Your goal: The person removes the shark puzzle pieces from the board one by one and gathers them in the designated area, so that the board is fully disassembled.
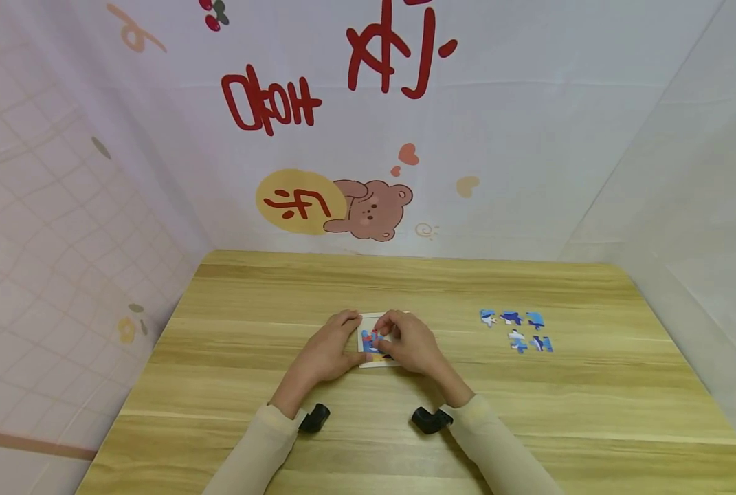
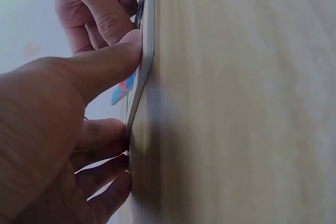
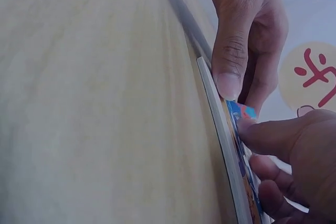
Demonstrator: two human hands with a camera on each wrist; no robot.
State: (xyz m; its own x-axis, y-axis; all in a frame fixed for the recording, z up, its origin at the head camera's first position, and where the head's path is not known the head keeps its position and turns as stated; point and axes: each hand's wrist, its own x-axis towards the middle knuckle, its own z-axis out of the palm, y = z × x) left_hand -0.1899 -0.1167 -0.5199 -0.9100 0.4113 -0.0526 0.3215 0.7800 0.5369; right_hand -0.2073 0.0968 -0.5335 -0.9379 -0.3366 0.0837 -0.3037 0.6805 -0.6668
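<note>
A small white-bordered puzzle board [image 1: 370, 321] lies on the table, its lower part filled with blue and yellow picture pieces. My left hand [image 1: 330, 349] holds its left side, thumb on the near corner and fingertips along the edge. Over the board, my right hand [image 1: 412, 344] pinches a blue and red puzzle piece [image 1: 375, 335] between thumb and forefinger. In the left wrist view this piece [image 2: 123, 91] stands tilted above the board. The right wrist view shows the piece [image 3: 247, 110] beside the right thumb. The right hand covers the board's right part.
Several loose blue and white puzzle pieces [image 1: 511, 318] lie in two rows on the wooden table [image 1: 250, 295], to the right of the board. A white printed curtain [image 1: 504, 137] hangs behind the table and at both sides. Each wrist bears a black camera [image 1: 315, 418].
</note>
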